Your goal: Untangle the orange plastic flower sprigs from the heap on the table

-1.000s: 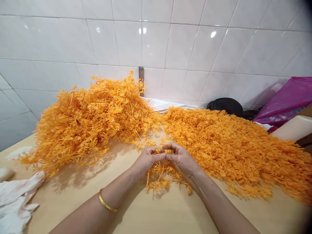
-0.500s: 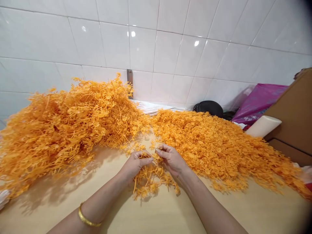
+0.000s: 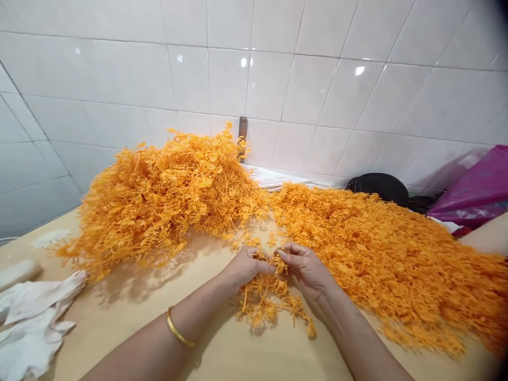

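Over there, lower middle of the frame, the left hand (image 3: 253,266) and right hand (image 3: 305,266) narrowly pinch an orange sprig (image 3: 280,264), presumably because it's so thin.

Orange, finely branched, plastic-looking sprigs (image 3: 170,206), rough-textured in mass. Pale, rectangular ceramic wall tiles (image 3: 301,87), smooth and glossy, mirroring lights. Pale yellow, flat bench (image 3: 238,360), smooth, nearly matt. Gold-coloured, ring-shaped metal bangle (image 3: 174,330), shiny. White, crumpled rags (image 3: 35,307), apparently cloth, matt.
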Available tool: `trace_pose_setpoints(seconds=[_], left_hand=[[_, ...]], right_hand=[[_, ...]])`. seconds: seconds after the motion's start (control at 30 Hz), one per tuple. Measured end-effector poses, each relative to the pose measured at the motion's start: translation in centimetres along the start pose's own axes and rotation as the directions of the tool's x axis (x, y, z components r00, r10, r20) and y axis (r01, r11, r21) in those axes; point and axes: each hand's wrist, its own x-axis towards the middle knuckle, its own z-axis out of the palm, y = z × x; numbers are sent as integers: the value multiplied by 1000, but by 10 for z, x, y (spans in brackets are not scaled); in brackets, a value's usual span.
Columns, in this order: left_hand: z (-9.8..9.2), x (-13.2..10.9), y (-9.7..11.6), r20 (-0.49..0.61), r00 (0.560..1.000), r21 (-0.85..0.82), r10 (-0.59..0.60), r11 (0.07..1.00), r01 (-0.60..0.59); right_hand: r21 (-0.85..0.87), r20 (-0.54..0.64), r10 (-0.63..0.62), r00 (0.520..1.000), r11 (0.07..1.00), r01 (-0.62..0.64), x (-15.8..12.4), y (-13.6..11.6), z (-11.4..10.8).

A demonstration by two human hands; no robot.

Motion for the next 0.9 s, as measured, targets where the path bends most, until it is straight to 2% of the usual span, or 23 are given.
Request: trace_pose_setpoints(seconds=[0.1, 0.2, 0.27, 0.33, 0.37, 0.4, 0.43, 0.57, 0.7, 0.77, 0.83, 0.9], left_hand=[[-2, -1, 2, 31, 999, -25, -37, 999, 38], [-2, -3, 3, 43, 998, -47, -39, 998, 41], [-2, -4, 1, 43, 998, -15, -42, 999, 43], [-2, -4, -2, 26, 998, 9, -51, 999, 51], [-3, -4, -3, 10, 998, 2, -56, 998, 56], [-3, -3, -4, -11, 998, -17, -61, 998, 61], [-3, -3, -5, -34, 997, -39, -63, 997, 62], [-2, -2, -2, -85, 995, -57, -58, 997, 53], [1, -4, 1, -88, 996, -49, -22, 999, 18], [1, -4, 0, -67, 998, -46, -14, 999, 11], [1, -4, -1, -50, 999, -25, -17, 1000, 16], [0, -4, -2, -45, 999, -3, -18, 1000, 18]], right_hand=[[30, -46, 6, 999, 1000, -5, 2, 2, 4], [35, -165, -94, 982, 994, 101, 6, 1, 4], [30, -322, -194, 927, 976, 215, 9, -5, -3], [-13, -481, -294, 826, 944, 328, 11, -13, -13], [-59, -523, -342, 781, 928, 367, 11, -16, -17], [-117, -506, -370, 779, 924, 364, 11, -17, -21], [-177, -464, -386, 797, 922, 344, 10, -18, -22], [-390, -154, -352, 923, 880, 271, 5, -12, -14], [-482, 122, -268, 956, 826, 293, 0, -3, -3], [-478, 141, -268, 953, 825, 303, 0, 3, 1], [-457, 54, -329, 943, 831, 317, 2, 8, 3], [-443, -79, -401, 913, 835, 328, 6, 9, 3]])
